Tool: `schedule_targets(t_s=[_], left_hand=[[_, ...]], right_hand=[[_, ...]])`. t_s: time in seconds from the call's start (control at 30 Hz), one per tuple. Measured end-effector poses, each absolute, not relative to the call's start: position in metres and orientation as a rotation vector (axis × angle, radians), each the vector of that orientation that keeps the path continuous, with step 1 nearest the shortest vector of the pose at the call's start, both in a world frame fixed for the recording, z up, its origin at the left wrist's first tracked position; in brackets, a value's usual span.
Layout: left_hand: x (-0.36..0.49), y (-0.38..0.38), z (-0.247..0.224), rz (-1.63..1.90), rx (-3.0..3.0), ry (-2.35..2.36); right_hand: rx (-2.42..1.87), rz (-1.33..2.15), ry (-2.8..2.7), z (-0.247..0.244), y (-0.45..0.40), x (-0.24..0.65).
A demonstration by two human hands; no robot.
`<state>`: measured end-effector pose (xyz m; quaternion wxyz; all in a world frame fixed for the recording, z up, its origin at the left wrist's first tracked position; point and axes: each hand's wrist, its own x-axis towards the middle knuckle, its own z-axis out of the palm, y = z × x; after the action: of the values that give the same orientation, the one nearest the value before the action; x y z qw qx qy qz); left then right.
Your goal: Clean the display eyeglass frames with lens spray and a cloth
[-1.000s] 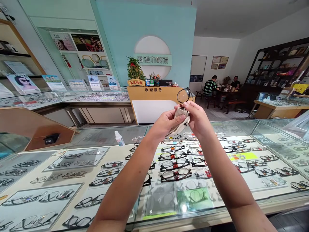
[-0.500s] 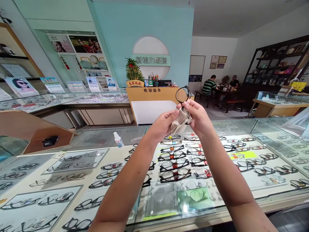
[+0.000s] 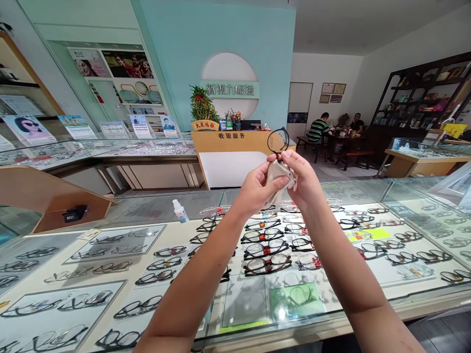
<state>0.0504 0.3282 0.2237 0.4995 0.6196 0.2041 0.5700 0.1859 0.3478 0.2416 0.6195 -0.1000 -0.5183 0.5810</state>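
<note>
The step looks like wiping a lens: the left hand (image 3: pixel 262 182) presses soft, zigzag-edged cloth (image 3: pixel 277 171) around the lower part of the dark-rimmed glasses (image 3: pixel 278 141), held above the glass-topped table (image 3: pixel 142 208), while the right hand (image 3: pixel 303 169) pinches the slim frame. The next move likely calls for light thumb pressure across the smooth, rounded lens.

room lies between the left hand (image 3: pixel 258 187) and the glass counter (image 3: pixel 294 324); leftward, a white bottle (image 3: pixel 180 213) blocks low passage
</note>
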Motion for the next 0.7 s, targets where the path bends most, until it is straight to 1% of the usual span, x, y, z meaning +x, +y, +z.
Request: schedule_targets(t_s=[0.4, 0.53, 0.7], left_hand=[[0.069, 0.333, 0.216, 1.653, 1.31, 0.399], [0.066, 0.331, 0.217, 1.604, 1.326, 0.487], [0.062, 0.33, 0.219, 1.458, 1.383, 0.426]], right_hand=[[-0.159, 1.264, -1.188, 0.235, 0.335, 0.164], [-0.172, 1.254, -1.185, 0.233, 0.335, 0.161], [-0.252, 1.19, -1.088, 0.237, 0.339, 0.164]])
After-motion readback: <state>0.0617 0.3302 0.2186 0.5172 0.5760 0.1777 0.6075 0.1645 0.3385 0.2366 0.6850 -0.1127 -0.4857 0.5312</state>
